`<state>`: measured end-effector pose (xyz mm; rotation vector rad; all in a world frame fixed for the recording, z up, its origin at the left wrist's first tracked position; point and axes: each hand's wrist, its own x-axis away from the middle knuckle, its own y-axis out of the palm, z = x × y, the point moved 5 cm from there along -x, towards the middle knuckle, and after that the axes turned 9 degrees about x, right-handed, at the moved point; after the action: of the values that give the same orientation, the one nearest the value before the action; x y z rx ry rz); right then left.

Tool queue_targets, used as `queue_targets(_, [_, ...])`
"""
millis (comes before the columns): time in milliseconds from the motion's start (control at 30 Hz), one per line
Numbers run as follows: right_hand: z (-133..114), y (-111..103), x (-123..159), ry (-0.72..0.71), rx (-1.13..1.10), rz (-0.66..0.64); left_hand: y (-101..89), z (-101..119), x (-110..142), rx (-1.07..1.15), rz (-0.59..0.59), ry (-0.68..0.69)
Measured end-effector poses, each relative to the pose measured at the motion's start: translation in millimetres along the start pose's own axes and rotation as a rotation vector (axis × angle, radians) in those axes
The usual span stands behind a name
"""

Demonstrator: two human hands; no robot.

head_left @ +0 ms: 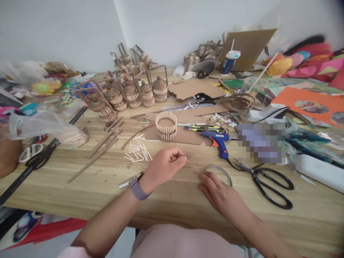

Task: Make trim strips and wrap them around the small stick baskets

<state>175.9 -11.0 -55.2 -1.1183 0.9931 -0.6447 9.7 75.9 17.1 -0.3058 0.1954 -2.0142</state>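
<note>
My left hand, with a watch on its wrist, is closed in a pinch on a thin translucent strip, which looks like clear tape. To its right, my right hand has its fingers curled at the near side of a roll of clear tape, partly hiding it. Beyond the left hand stands a ring of small wooden sticks on a brown cardboard piece. Loose short sticks lie left of it. A blue glue gun rests on the table behind the right hand.
Black-handled scissors lie at the right. Several small lidded baskets with tall handles stand at the back left. Brown strips and a plastic bag are at the left. A person's arm shows at the left edge.
</note>
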Motion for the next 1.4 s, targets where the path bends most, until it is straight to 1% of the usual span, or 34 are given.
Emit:
queue_targets(100, [-1, 0, 1, 0.013, -0.03, 0.025, 1.8, -1, 0, -0.038, -0.029, 0.005])
queue_targets(167, [-1, -1, 2, 0.021, -0.007, 0.023, 4.0, -1, 0, -0.059, -0.046, 0.015])
queue_targets(300, [-2, 0, 1, 0.023, 0.083, -0.067, 8.4, -3, 0, -0.082, -0.067, 0.023])
queue_targets(367, [-1, -3, -2, 0.001, 0.069, -0.099, 9.5, -4, 0, -0.104, -0.075, 0.027])
queue_targets(433, [1, -9, -6, -0.026, 0.022, -0.099, 10.0, -3, 1, -0.147, -0.084, 0.049])
queue_targets(500, [6, -20, -9, -0.016, -0.008, -0.071, 11.1, -1, 3, -0.209, -0.102, 0.072])
queue_targets(533, [10, -27, -11, 0.016, -0.009, -0.041, 12.4, 1, 4, -0.247, -0.113, 0.085])
queue_targets(633, [17, -52, -17, 0.136, -0.007, 0.103, 20.4, 5, 9, -0.372, -0.156, 0.134])
queue_targets(700, [14, -65, -24, 0.136, -0.049, 0.179, 28.7, 8, 14, -0.447, -0.19, 0.173])
queue_targets(733, [11, -69, -28, 0.11, -0.09, 0.193, 32.8, 9, 16, -0.482, -0.205, 0.192])
queue_targets(800, [5, -72, -36, 0.056, -0.177, 0.184, 38.4, 12, 19, -0.558, -0.215, 0.222])
queue_targets(900, [6, -71, -43, 0.045, -0.224, 0.127, 36.4, 14, 23, -0.655, -0.197, 0.243])
queue_targets(967, [13, -71, -44, 0.048, -0.192, 0.1, 27.9, 12, 26, -0.682, -0.187, 0.234])
queue_targets(1067, [30, -70, -44, 0.042, -0.107, 0.091, 5.7, 4, 30, -0.689, -0.153, 0.189])
queue_targets(1167, [53, -64, -43, 0.041, -0.059, 0.058, -23.8, -4, 34, -0.7, -0.082, 0.167])
queue_targets(1233, [70, -58, -43, 0.065, -0.052, 0.041, -44.8, -9, 36, -0.715, -0.044, 0.163])
queue_targets(1333, [95, -54, -50, 0.109, -0.059, 0.067, -75.2, -11, 34, -0.72, -0.007, 0.172])
queue_targets(1400, [109, -55, -62, 0.152, -0.078, 0.094, -94.0, -7, 26, -0.719, 0.033, 0.186])
